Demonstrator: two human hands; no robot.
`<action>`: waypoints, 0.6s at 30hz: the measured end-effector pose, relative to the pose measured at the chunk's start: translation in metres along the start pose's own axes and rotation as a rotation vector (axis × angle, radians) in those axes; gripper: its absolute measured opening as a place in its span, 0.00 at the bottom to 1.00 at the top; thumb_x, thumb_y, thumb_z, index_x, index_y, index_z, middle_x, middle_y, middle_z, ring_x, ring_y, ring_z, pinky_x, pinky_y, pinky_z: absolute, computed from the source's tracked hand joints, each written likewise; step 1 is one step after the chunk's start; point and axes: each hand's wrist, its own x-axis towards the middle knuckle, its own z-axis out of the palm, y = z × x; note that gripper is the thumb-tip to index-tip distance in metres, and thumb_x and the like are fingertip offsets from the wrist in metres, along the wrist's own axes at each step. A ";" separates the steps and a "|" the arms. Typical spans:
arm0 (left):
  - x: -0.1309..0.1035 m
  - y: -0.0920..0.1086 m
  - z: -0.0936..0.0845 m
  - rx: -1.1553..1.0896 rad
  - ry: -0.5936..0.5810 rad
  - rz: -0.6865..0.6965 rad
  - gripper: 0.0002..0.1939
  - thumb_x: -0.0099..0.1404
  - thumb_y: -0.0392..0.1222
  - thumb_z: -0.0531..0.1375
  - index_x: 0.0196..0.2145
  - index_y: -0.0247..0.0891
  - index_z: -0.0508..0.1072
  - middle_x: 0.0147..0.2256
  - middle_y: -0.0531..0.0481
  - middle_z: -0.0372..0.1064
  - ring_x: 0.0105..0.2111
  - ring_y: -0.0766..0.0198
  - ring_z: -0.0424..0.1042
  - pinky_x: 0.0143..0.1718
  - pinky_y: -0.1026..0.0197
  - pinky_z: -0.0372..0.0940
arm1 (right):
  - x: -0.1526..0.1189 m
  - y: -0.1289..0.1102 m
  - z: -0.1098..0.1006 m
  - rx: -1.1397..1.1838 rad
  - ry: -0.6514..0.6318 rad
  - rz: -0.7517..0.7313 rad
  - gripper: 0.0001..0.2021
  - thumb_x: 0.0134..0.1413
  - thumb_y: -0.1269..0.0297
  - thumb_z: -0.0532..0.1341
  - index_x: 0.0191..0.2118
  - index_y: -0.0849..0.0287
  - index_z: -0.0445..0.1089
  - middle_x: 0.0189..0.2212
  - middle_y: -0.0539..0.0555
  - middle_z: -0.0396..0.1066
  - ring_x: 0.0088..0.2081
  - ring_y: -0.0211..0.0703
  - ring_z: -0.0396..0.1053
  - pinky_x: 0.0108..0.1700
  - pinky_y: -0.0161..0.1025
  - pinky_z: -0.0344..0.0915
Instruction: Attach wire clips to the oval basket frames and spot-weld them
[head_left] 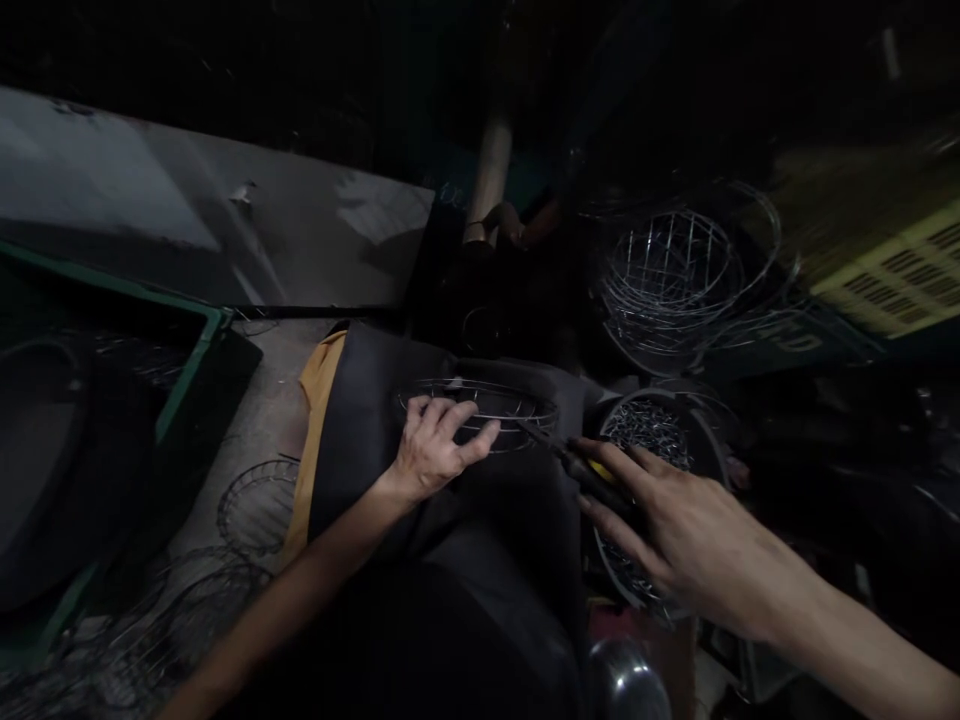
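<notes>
A round wire basket frame (517, 416) rests across my lap on dark cloth. My left hand (439, 445) is closed over its near left part, thumb and fingers on the wires. In my right hand (660, 510) is a pair of pliers (574, 462) with dark handles and a bit of yellow. The pliers' jaws point left and reach the right part of the frame; whether they grip a wire I cannot tell. Just beyond my right hand stands a round tub (701, 430) holding many small metal pieces (649, 430).
Stacked wire baskets (667, 265) stand at the back right, beside a yellow slotted crate (900, 270). On the left is a green-edged bin (187, 375), with wire rings (255, 505) on the floor. A pale panel (300, 240) and a vertical pipe (491, 180) are ahead. A shiny metal bowl (628, 682) sits low right.
</notes>
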 end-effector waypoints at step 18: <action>0.003 -0.005 0.001 0.025 0.043 0.023 0.08 0.59 0.38 0.59 0.36 0.51 0.70 0.39 0.53 0.70 0.36 0.62 0.67 0.40 0.53 0.54 | -0.005 -0.026 0.015 0.222 -0.152 0.063 0.24 0.57 0.50 0.49 0.57 0.54 0.57 0.41 0.58 0.72 0.39 0.51 0.73 0.40 0.47 0.69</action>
